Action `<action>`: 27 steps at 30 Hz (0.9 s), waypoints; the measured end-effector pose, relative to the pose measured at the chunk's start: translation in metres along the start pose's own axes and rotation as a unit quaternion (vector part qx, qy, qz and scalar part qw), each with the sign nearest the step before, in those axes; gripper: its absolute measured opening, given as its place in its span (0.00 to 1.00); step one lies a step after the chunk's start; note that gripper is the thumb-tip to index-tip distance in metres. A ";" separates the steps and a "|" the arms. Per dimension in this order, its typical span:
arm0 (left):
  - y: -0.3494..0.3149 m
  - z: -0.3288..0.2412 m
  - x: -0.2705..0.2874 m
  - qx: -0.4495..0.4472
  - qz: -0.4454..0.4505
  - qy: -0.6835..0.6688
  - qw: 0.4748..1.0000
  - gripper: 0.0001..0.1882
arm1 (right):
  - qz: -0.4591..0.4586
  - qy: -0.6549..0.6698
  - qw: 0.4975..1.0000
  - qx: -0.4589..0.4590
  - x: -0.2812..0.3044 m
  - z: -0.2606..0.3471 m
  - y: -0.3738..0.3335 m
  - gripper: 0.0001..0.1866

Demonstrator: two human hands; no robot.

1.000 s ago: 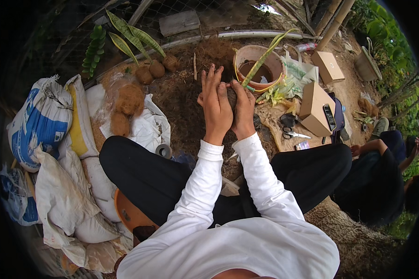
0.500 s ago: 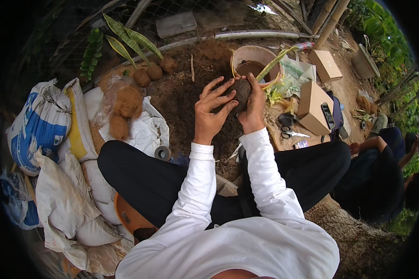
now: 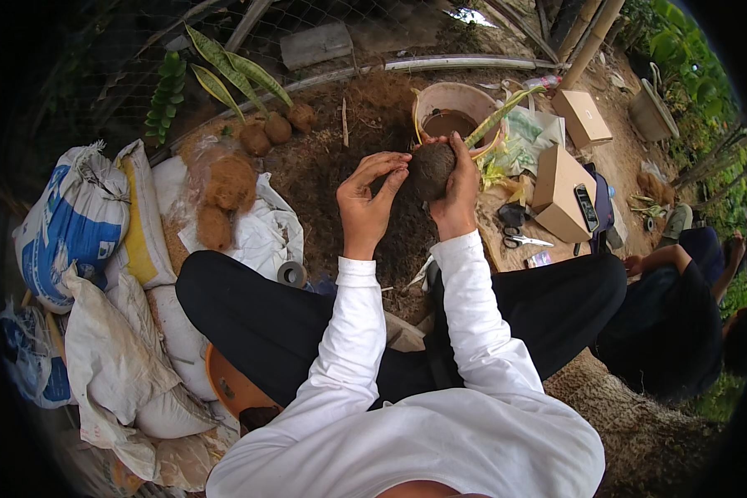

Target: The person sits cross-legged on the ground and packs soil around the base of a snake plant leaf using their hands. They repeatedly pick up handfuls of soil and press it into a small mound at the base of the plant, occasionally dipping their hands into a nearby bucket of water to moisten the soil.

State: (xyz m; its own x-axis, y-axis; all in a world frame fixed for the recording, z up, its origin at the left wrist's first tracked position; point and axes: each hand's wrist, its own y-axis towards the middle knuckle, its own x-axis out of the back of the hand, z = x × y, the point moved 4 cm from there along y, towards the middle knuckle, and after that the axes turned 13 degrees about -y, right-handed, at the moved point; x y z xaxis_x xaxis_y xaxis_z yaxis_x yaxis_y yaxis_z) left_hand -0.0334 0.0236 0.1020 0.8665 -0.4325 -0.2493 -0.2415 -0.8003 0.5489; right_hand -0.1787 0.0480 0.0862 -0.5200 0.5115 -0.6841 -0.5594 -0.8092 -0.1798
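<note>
A round ball of dark soil (image 3: 432, 171) rests in my right hand (image 3: 458, 199), whose fingers wrap its right side. Yellow-edged snake plant leaves (image 3: 501, 113) rise behind the ball, apparently growing from it. On the ball's left side is my left hand (image 3: 365, 203), thumb and fingertips drawn close together in a pinch near its surface. Whether something thin is between those tips is too small to see. Just beyond the ball stands a pinkish bucket (image 3: 424, 100) with muddy brown water inside.
Finished-looking brown balls (image 3: 277, 127) with snake plant leaves sit far left, near fibre-covered balls (image 3: 229, 184). Sacks (image 3: 75, 224) are piled on the left. Cardboard boxes (image 3: 560, 192), scissors (image 3: 526, 238) and a tape roll (image 3: 291, 274) lie around me. Another person (image 3: 664, 319) sits at right.
My left hand has drawn back leftward from the soil ball, its spread fingers coming together. My right hand still holds the ball, now more exposed.
</note>
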 end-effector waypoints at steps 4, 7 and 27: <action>-0.001 0.004 0.009 0.082 -0.051 -0.075 0.992 0.05 | -0.014 0.023 1.000 -0.010 0.002 0.000 0.002 0.12; -0.006 0.014 0.024 0.120 -0.094 -0.106 0.983 0.05 | -0.015 0.033 0.999 -0.007 0.007 -0.001 0.005 0.12; 0.005 -0.017 -0.017 -0.010 0.064 0.113 0.991 0.08 | -0.022 -0.075 0.995 0.060 0.001 0.002 -0.003 0.13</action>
State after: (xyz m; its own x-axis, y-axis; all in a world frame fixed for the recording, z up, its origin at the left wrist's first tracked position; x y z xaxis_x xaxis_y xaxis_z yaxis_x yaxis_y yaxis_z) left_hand -0.0419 0.0336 0.1226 0.9053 -0.4246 0.0076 -0.3497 -0.7351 0.5808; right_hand -0.1792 0.0515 0.0871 -0.5793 0.5900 -0.5624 -0.6518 -0.7496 -0.1150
